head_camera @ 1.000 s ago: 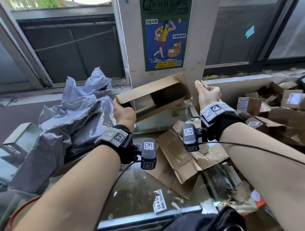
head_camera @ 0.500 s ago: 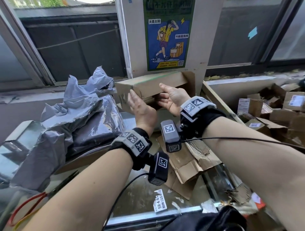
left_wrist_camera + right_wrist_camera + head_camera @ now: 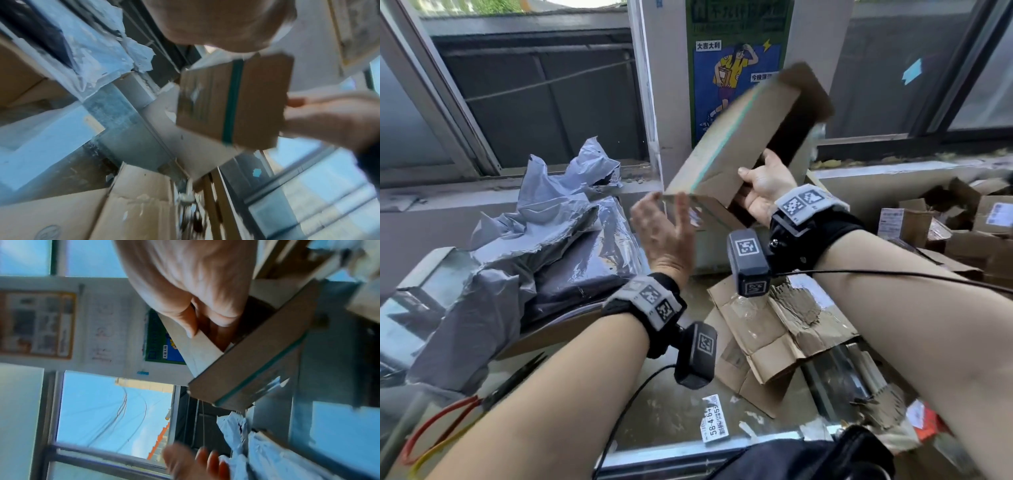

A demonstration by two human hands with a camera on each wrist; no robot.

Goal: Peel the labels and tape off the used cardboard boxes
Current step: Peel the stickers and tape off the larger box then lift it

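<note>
A long brown cardboard box (image 3: 736, 137) with a green stripe tilts up to the right in the air before the poster. My right hand (image 3: 760, 192) grips its lower open end, thumb outside and fingers inside; the right wrist view shows those fingers (image 3: 207, 321) curled over the box wall (image 3: 252, 363). My left hand (image 3: 664, 233) hangs open just below the box's lower left corner, fingers spread and blurred, off the cardboard. In the left wrist view the box (image 3: 232, 100) shows clear tape on its face.
Torn flattened cardboard (image 3: 774, 332) lies on the glass counter (image 3: 671, 411), with a peeled label (image 3: 714, 425) near the front edge. A crumpled grey plastic mailer (image 3: 527, 253) fills the left. Scissors with red and yellow handles (image 3: 458, 418) lie front left. Several boxes (image 3: 955, 233) pile at right.
The box has swung from level to steeply tilted, its far end up to the right. My left hand has let go of it and dropped back; my right hand keeps hold.
</note>
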